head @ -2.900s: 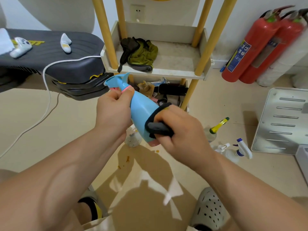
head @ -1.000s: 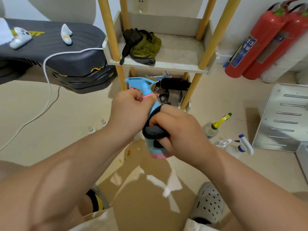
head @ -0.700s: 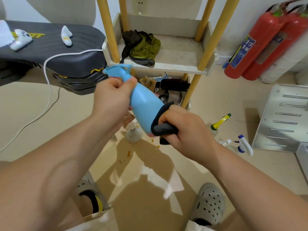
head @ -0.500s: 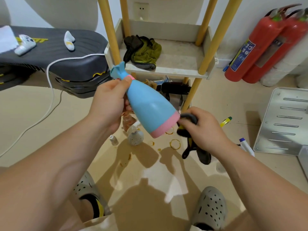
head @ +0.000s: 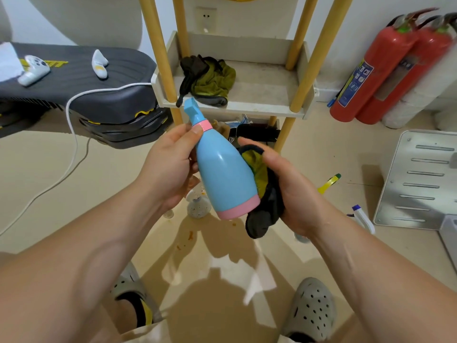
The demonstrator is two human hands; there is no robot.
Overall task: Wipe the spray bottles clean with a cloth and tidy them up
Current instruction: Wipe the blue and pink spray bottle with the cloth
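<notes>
The left grip (head: 170, 167) is curled round the neck of the blue spray bottle (head: 222, 177), held tilted in the air in front of the shelf (head: 262, 90) — nozzle up. The right grip (head: 289, 191) is curled round a dark cloth (head: 265, 201), just beside the bottle's lower half.

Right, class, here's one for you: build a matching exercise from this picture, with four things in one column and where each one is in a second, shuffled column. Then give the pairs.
Things
1. blue spray bottle
2. wiping cloth
3. green rag
4. fire extinguishers

Places
A. lying on the shelf
B. gripped by the left hand
C. at the far right, beside the wall
D. bunched in the right hand

Pairs: 1-B, 2-D, 3-A, 4-C
</notes>
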